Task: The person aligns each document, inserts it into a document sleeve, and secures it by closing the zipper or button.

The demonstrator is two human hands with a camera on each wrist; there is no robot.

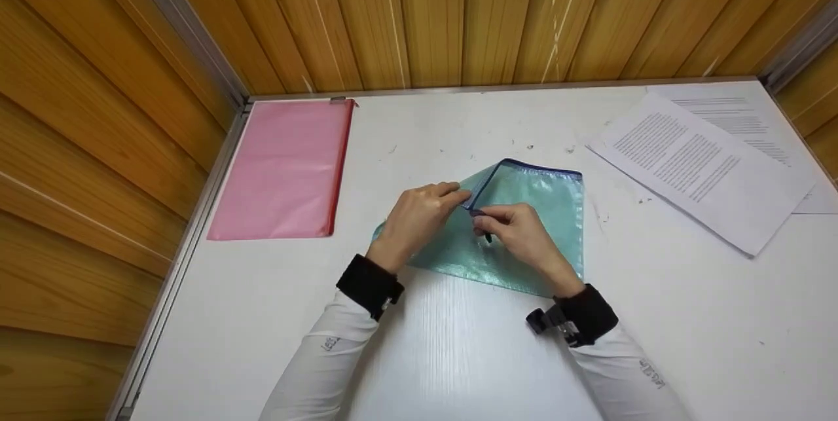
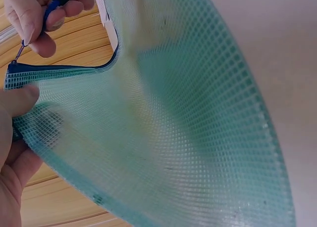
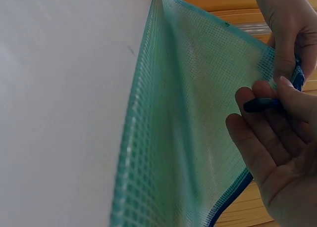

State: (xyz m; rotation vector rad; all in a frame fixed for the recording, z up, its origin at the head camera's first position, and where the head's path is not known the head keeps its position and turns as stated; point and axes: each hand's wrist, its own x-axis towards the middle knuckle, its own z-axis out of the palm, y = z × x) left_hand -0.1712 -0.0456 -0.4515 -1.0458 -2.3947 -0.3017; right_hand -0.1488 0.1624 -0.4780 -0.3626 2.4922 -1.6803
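A green mesh zipper pouch (image 1: 550, 201) with a dark blue zip edge (image 1: 543, 168) lies partly raised from the table, its upper edge bent. My left hand (image 1: 419, 219) pinches the pouch's corner at the end of the zip; in the left wrist view the thumb (image 2: 22, 99) presses on the mesh. Between thumb and forefinger, my right hand (image 1: 520, 234) pinches the dark blue zipper pull (image 3: 260, 105), close beside the left fingers. In the left wrist view the pull's cord (image 2: 48, 13) links to the zip's end. Whether anything lies inside the pouch cannot be made out.
A pink zipper pouch (image 1: 281, 169) with a red zip edge lies flat at the left of the white table (image 1: 458, 355). Printed sheets of paper (image 1: 707, 172) overlap at the right. Wood-patterned panels (image 1: 432, 15) border the back and left side.
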